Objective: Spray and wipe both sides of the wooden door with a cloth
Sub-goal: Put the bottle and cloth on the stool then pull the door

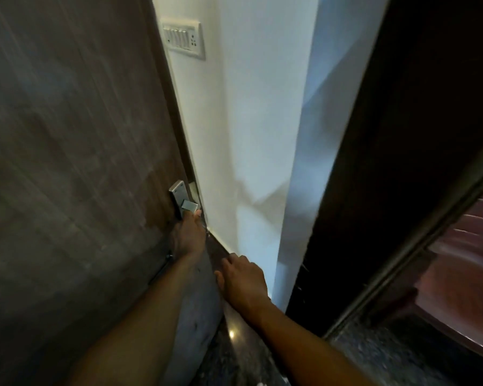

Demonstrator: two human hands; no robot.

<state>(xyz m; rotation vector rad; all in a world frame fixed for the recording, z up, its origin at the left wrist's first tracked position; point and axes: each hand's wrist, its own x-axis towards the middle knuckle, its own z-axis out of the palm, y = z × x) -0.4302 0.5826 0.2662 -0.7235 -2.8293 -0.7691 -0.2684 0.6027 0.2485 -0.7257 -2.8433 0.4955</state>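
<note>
Close up on the left, the wooden door [67,162], its edge just beside a white wall [248,135] bearing a switch panel [183,39]. Left grip [188,235] curled round the end of the metal lever handle [186,203] on the door's face. Right grip [243,277] lower, near the door's edge, fingers loosely bent and apart, holding nothing. Dark door frame [374,162] to the right.

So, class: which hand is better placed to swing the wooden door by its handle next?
Left. The left hand grips the metal lever handle on the wooden door; the right hand hangs lower, holding nothing.
</note>
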